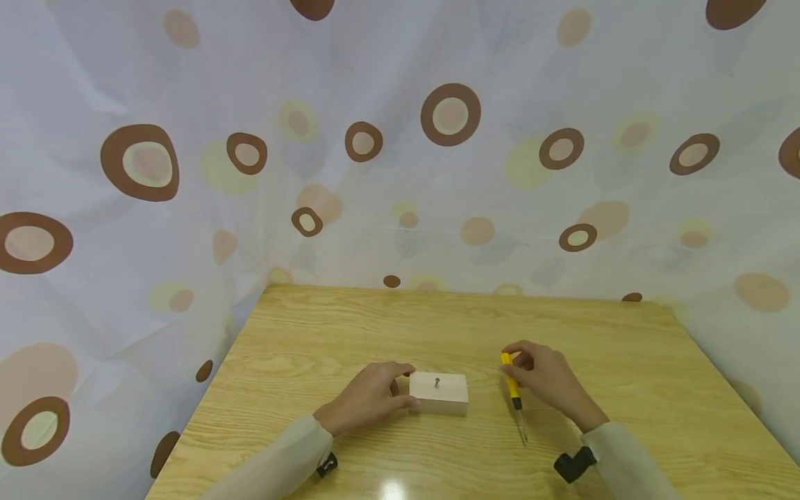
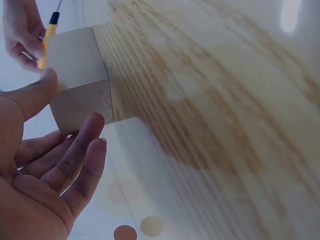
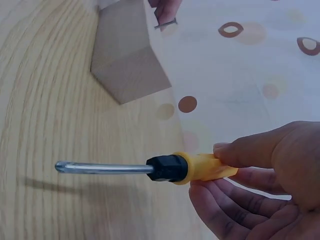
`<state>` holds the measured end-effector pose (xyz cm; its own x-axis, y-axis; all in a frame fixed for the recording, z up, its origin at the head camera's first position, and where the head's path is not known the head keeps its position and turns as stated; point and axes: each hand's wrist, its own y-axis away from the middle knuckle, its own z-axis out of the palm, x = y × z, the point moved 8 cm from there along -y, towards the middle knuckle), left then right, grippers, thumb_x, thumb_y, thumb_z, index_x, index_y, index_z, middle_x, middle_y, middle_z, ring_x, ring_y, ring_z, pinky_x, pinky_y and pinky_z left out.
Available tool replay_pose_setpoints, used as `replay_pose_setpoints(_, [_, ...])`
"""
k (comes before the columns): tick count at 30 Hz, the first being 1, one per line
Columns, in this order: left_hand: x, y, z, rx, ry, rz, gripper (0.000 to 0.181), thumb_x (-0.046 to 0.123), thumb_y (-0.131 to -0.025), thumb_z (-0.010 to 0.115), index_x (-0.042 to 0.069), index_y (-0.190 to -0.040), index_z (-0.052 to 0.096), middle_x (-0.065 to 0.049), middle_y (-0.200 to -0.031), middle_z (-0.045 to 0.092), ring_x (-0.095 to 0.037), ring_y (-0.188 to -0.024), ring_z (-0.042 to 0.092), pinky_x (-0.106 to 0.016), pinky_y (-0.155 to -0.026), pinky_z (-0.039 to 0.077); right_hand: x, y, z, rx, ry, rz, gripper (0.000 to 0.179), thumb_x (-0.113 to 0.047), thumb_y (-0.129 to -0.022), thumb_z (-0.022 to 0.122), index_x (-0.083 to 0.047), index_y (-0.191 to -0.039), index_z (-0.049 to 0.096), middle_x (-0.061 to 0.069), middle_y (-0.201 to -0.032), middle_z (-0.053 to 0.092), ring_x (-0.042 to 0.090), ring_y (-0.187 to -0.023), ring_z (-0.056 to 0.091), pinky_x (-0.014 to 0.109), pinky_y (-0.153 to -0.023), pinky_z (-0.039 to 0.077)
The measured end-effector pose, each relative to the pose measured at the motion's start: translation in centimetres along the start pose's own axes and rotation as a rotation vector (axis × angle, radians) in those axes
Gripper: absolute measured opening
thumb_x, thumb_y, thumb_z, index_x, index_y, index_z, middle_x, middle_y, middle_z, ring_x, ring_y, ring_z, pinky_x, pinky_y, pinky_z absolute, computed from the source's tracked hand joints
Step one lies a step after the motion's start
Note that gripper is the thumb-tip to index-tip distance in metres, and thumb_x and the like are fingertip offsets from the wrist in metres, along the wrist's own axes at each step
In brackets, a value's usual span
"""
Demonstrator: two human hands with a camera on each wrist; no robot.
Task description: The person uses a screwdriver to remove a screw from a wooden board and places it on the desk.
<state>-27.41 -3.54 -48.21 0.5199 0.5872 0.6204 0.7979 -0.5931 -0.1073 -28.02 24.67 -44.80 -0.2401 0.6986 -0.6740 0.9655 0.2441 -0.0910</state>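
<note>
A pale wooden block [image 1: 439, 406] lies on the table in front of the person. From its top face a small screw [image 1: 437, 382] sticks up. At the block's left end, the left hand [image 1: 370, 397] holds it, thumb on the near side and a finger at the far edge; the left wrist view has the thumb [image 2: 40, 90] against the wood. To the right of the block, the right hand [image 1: 550, 380] pinches a screwdriver [image 3: 202, 167] by its yellow handle between thumb and fingers. Its metal shaft [image 3: 110, 168] points toward the person, above the tabletop, apart from the block.
The wood-grain table [image 1: 350, 319] meets a white curtain [image 1: 387, 180] with brown and beige circles at the back and sides. Dark straps or mounts, such as the black piece [image 1: 573, 464], sit at both wrists. A light reflection shows near the front.
</note>
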Motion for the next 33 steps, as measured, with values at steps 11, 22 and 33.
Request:
replay_pose_setpoints(11, [-0.1, -0.1, 0.1, -0.006, -0.040, 0.008, 0.064, 0.042, -0.090, 0.078, 0.003, -0.139, 0.062, 0.000, -0.110, 0.071, 0.002, -0.073, 0.058, -0.017, -0.062, 0.051, -2.9, 0.0, -1.3, 0.080, 0.002, -0.091, 0.037, -0.023, -0.099, 0.072, -0.004, -0.131, 0.067, 0.000, -0.096, 0.072, 0.013, -0.073, 0.069, 0.027, -0.063, 0.055])
replay_pose_setpoints(22, [0.0, -0.1, 0.2, -0.007, -0.031, 0.021, 0.064, 0.041, -0.091, 0.077, 0.003, -0.140, 0.062, -0.005, -0.122, 0.070, 0.002, -0.074, 0.058, -0.017, -0.063, 0.052, -5.4, 0.0, -2.0, 0.106, -0.038, -0.147, 0.033, -0.022, -0.099, 0.073, -0.009, -0.129, 0.067, -0.002, -0.094, 0.070, 0.013, -0.073, 0.068, 0.028, -0.062, 0.055])
replay_pose_setpoints(33, [0.0, -0.2, 0.1, -0.007, -0.032, 0.007, 0.061, 0.042, -0.091, 0.077, 0.005, -0.138, 0.063, -0.004, -0.126, 0.069, -0.001, -0.086, 0.062, -0.017, -0.070, 0.053, -7.2, -0.3, -2.3, 0.181, -0.065, -0.207, 0.031, -0.021, -0.098, 0.074, -0.012, -0.127, 0.067, 0.000, -0.096, 0.070, 0.016, -0.076, 0.070, 0.026, -0.066, 0.057])
